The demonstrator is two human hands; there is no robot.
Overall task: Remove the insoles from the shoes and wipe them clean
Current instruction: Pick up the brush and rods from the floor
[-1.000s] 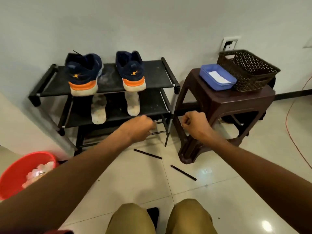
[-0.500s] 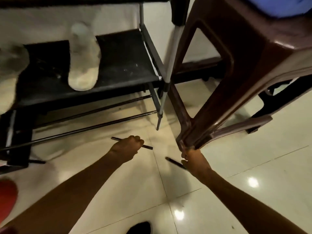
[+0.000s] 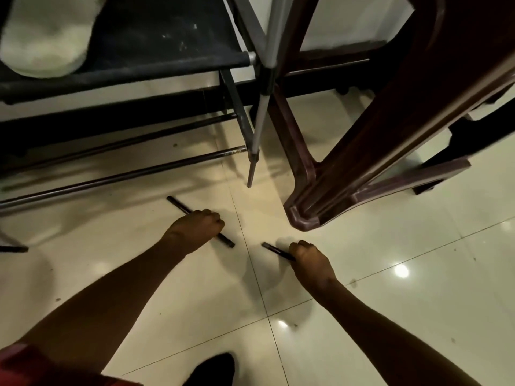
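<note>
One whitish insole (image 3: 44, 37) lies on the dark lower shelf of the shoe rack (image 3: 156, 43) at the top left. The shoes are out of view. Low on the floor, my left hand (image 3: 195, 228) is closed around a thin black rod (image 3: 178, 204) that sticks out on both sides of the fist. My right hand (image 3: 309, 259) is closed around a second black rod (image 3: 274, 249), whose free end points left.
A dark brown plastic stool (image 3: 390, 129) stands close on the right, its leg foot just above my right hand. The rack's grey legs (image 3: 257, 129) and bottom bars (image 3: 111, 176) come down to the glossy tiled floor (image 3: 418, 302). A dark object (image 3: 211, 369) shows at the bottom edge.
The view has dropped from the whole rack and stool down close to the floor. Both hands came down onto the two black rods and closed on them.
</note>
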